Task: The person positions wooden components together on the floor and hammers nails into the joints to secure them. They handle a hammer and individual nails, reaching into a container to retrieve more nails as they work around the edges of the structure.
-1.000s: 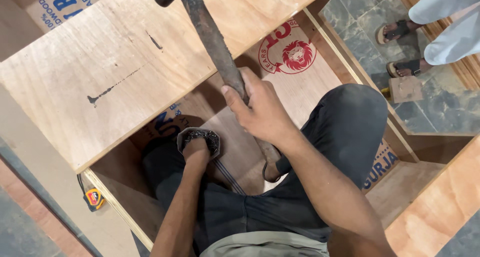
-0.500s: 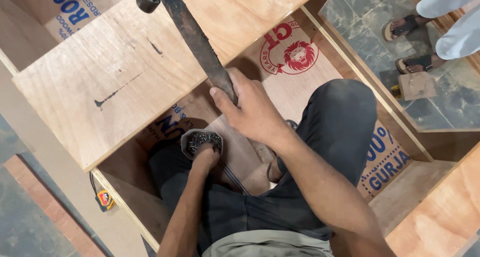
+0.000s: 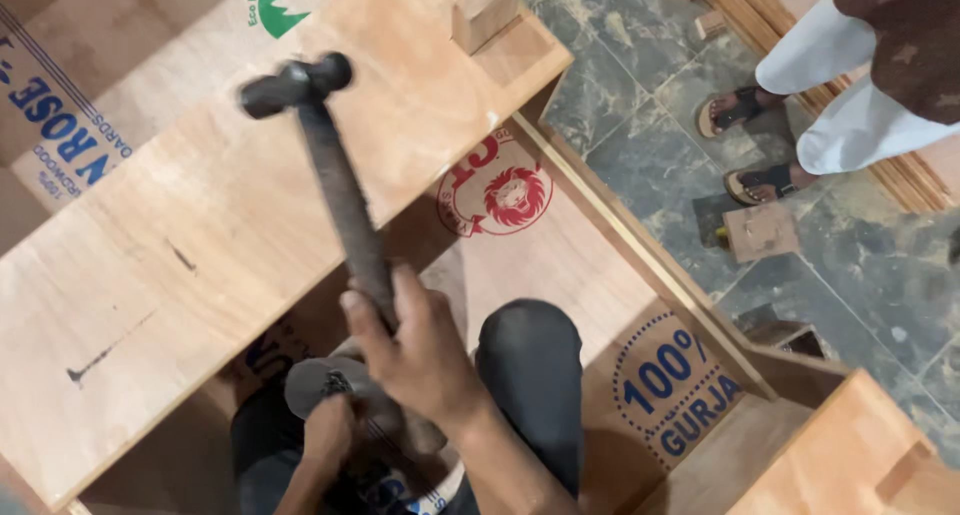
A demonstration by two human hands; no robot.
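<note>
My right hand [image 3: 415, 350] grips the lower end of a dark hammer handle [image 3: 345, 205]. The hammer's black head [image 3: 295, 83] is raised over a large plywood panel [image 3: 200, 235]. My left hand [image 3: 328, 433] is low in my lap, its fingers curled on a small dark object [image 3: 335, 383] next to a grey rounded piece [image 3: 305, 380]; what that object is cannot be made out. My knee in dark trousers [image 3: 530, 365] is bent inside the plywood box.
The box floor [image 3: 560, 265] carries printed stamps. A small wooden block [image 3: 487, 10] stands on the panel's far end. Another person's sandalled feet [image 3: 750, 145] and white trousers stand on the tiled floor [image 3: 880, 285] near a wooden offcut [image 3: 760, 232].
The hammer has swung up and to the right over the panel, and my view has shifted the same way. My left hand stays in my lap.
</note>
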